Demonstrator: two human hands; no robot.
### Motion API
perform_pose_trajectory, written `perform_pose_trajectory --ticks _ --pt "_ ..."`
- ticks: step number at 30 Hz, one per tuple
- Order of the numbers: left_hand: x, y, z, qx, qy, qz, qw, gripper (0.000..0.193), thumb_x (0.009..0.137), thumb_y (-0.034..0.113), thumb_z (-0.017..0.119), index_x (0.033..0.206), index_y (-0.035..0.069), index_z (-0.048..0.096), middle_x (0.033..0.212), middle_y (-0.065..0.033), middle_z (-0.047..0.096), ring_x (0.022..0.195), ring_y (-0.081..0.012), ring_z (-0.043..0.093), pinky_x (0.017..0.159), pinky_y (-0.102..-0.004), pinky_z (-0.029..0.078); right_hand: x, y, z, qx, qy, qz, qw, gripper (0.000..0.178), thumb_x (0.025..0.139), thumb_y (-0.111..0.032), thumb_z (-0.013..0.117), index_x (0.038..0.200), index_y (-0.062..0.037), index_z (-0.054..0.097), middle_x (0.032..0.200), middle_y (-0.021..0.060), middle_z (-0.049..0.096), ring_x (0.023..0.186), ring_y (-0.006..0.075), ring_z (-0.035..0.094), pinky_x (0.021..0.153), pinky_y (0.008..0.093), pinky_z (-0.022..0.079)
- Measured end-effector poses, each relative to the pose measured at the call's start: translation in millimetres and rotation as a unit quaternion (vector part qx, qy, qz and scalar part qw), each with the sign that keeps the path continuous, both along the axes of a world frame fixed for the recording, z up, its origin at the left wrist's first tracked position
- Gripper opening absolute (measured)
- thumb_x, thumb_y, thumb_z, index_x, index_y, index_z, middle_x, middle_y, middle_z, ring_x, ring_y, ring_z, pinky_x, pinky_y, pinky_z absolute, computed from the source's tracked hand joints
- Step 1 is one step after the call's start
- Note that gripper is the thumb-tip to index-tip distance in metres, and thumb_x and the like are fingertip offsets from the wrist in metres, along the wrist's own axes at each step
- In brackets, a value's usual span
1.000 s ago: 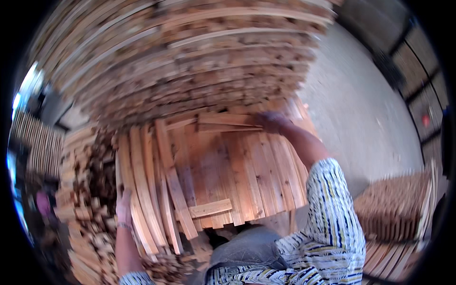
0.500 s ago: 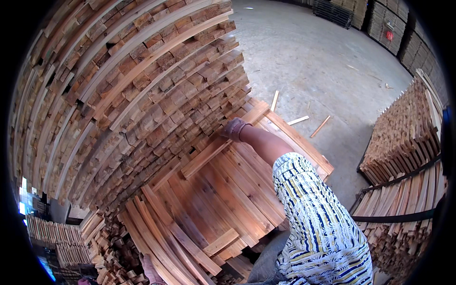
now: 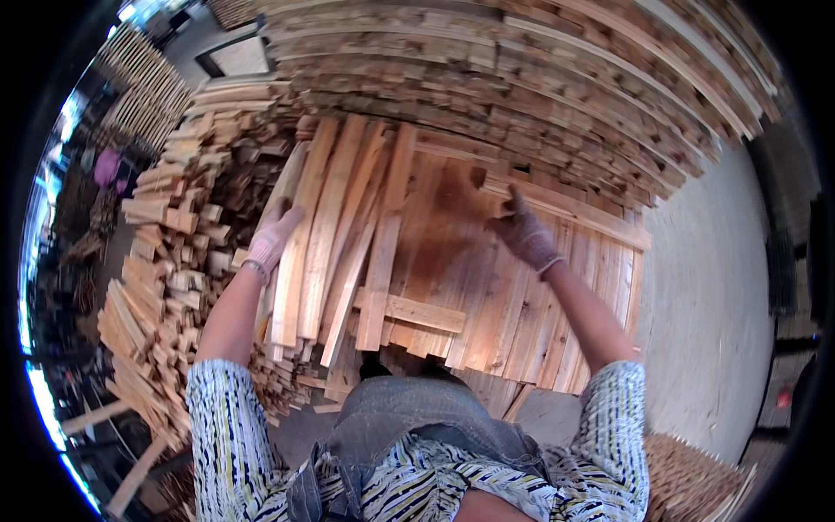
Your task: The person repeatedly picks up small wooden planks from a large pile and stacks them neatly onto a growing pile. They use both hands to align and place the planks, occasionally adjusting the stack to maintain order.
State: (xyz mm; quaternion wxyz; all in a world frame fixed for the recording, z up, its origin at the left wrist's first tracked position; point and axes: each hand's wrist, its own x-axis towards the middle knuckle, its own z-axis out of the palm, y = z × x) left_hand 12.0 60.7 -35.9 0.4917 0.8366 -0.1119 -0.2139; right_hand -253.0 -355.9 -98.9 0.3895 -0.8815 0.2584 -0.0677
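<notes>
My left hand (image 3: pixel 275 237), in a light glove, is closed against the outer edge of a long wooden board (image 3: pixel 306 235) on the left of the platform. Several loose boards (image 3: pixel 348 226) lie side by side there, some fanned out. Over the flat layer of reddish planks (image 3: pixel 513 296) hovers my gloved right hand (image 3: pixel 527 237), fingers apart and nothing in them. Just beyond it, a long cross strip (image 3: pixel 574 209) runs along the far edge of the planks. A short wooden strip (image 3: pixel 413 311) lies across their near edge.
A tall stack of timber (image 3: pixel 487 70) rises right behind the planks. Cut wood pieces (image 3: pixel 187 261) are heaped to the left. Concrete floor (image 3: pixel 700 304) stretches along the right, with another wood stack (image 3: pixel 691 478) at the lower right.
The view has swung to the left. My right hand has drawn back from the far cross strip to above the planks. My left hand, formerly at the lower edge, now shows fully beside the boards.
</notes>
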Motion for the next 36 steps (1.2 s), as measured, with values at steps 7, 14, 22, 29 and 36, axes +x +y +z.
perform_pose_trajectory --ticks 7,14,22,29,36 --pt "6 -2 -2 0.022 0.002 -0.001 1.0 0.08 0.093 0.046 0.063 0.154 0.001 0.036 0.153 -0.0223 0.043 0.142 -0.0331 0.042 0.116 -0.0358 0.032 125 204 -20 0.247 -0.099 -0.055 0.962 0.086 0.087 -0.035 0.077 0.147 0.007 0.032 0.129 0.0216 0.06 0.11 0.0245 0.061 0.093 0.0288 0.05" --pt "10 -4 1 0.113 -0.009 -0.008 0.994 0.093 0.087 0.058 0.063 0.158 0.007 0.03 0.163 -0.0262 0.022 0.149 -0.0403 0.029 0.121 -0.0386 0.026 123 216 1 0.45 -0.018 -0.152 0.88 0.087 0.081 -0.036 0.079 0.143 0.0092 0.036 0.127 0.0267 0.062 0.112 0.0322 0.065 0.09 0.0372 0.054" --pt "9 -6 7 0.17 -0.019 -0.025 0.985 0.094 0.088 0.059 0.059 0.159 0.008 0.023 0.163 -0.0297 0.018 0.151 -0.0447 0.02 0.122 -0.0479 0.025 125 258 21 0.538 -0.067 -0.233 0.807 0.063 0.081 -0.01 0.079 0.132 0.0052 0.046 0.115 0.0186 0.065 0.094 0.028 0.068 0.08 0.0357 0.059" --pt "8 -6 7 0.191 -0.013 -0.047 0.98 0.093 0.089 0.062 0.056 0.158 0.008 0.024 0.161 -0.0292 0.02 0.15 -0.046 0.021 0.121 -0.0506 0.026 74 230 157 0.341 -0.255 -0.202 0.882 0.058 0.083 -0.012 0.079 0.126 0.0014 0.043 0.095 0.012 0.063 0.075 0.021 0.066 0.066 0.0358 0.061" --pt "8 -6 12 0.17 -0.013 -0.035 0.985 0.1 0.086 0.062 0.061 0.162 0.016 0.015 0.162 -0.0304 0.017 0.15 -0.0477 0.02 0.121 -0.0498 0.025 9 165 269 0.112 -0.434 -0.194 0.873 0.047 0.086 -0.015 0.08 0.122 -0.0049 0.052 0.098 0.0058 0.063 0.083 0.0169 0.064 0.076 0.0322 0.058"
